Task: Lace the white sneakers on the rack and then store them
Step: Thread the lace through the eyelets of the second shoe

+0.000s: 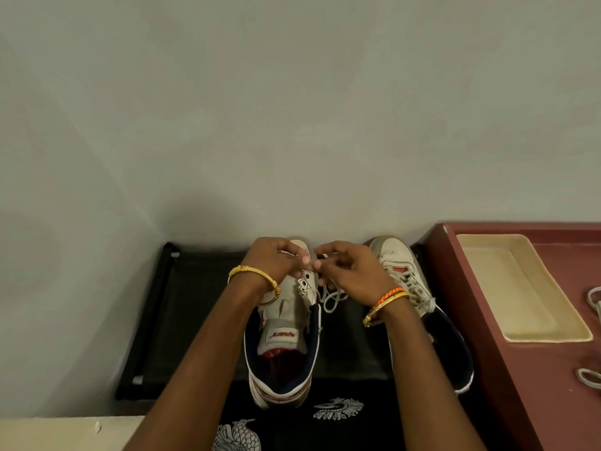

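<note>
- The left sneaker (286, 336) lies on the black rack (182, 320) with its long axis running near to far, toe against the far wall (292, 109) and heel opening toward the person.
- Both hands meet over its far eyelets: the left hand (276, 258) comes from the left side, the right hand (351, 271) from the right, fingertips almost touching above the tongue.
- The left hand looks pinched closed on the lace (331, 297) end or the eyelet flap; which one, I cannot tell.
- The right hand is curled, fingers pinching the same lace, whose slack loops down just right of the shoe.
- My judgement: the coming threading turns on that lace lying to the right of the eyelet row, so the right hand is the nearer one to feed it.
- The right sneaker (409, 288) stands parallel, just beside, already laced at the far end.
- Materials: smooth white leather-like uppers, navy padded collar, soft flat cord lace, fabric rack shelf.
- To the right, a maroon table (487, 320) bears a cream tray (481, 255).
</note>
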`<state>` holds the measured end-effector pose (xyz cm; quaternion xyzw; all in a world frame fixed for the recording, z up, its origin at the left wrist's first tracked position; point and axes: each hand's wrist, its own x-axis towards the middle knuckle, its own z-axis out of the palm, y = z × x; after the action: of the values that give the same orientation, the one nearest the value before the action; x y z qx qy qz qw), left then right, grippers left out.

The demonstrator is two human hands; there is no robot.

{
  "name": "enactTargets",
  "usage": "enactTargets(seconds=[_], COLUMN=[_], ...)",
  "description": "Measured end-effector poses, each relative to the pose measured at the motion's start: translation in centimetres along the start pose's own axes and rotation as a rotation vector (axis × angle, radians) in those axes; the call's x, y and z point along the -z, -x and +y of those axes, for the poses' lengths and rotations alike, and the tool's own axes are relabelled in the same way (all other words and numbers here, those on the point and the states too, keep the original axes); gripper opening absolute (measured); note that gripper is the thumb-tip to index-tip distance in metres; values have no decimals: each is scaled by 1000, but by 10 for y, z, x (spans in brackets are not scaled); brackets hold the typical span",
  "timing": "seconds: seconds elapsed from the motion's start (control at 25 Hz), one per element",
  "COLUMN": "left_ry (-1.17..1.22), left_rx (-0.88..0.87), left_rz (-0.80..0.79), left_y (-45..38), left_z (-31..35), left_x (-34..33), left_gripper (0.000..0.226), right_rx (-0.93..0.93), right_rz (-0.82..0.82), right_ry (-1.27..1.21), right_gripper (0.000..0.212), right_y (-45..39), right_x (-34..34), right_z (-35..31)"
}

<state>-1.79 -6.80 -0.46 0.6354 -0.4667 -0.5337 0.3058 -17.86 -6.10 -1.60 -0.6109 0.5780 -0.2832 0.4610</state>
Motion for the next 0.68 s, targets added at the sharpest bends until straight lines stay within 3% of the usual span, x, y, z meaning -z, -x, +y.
enactTargets(seconds=[0.16,0.28,0.48,0.6,0.68], left_ry=[-145,-223,-450,-756,-678], left_rx=[-81,6,172,124,48], left_rz=[82,2,-90,-80,-81], left_y=[-11,-26,-49,-56,-56], left_z=[-26,-29,-43,-55,-59], left_x=[0,4,13,13,10], left_gripper=[10,14,16,2,9], right_rx=[74,37,-36,-54,-35], right_rz=[-36,-69,63,41,43], right_ry=[86,80,237,316,331], right_gripper=[8,7,6,9,9], right_y=[-19,-27,-37,-39,-40], right_x=[-9,-14,-21,-23,-23], right_z=[20,29,52,57,56])
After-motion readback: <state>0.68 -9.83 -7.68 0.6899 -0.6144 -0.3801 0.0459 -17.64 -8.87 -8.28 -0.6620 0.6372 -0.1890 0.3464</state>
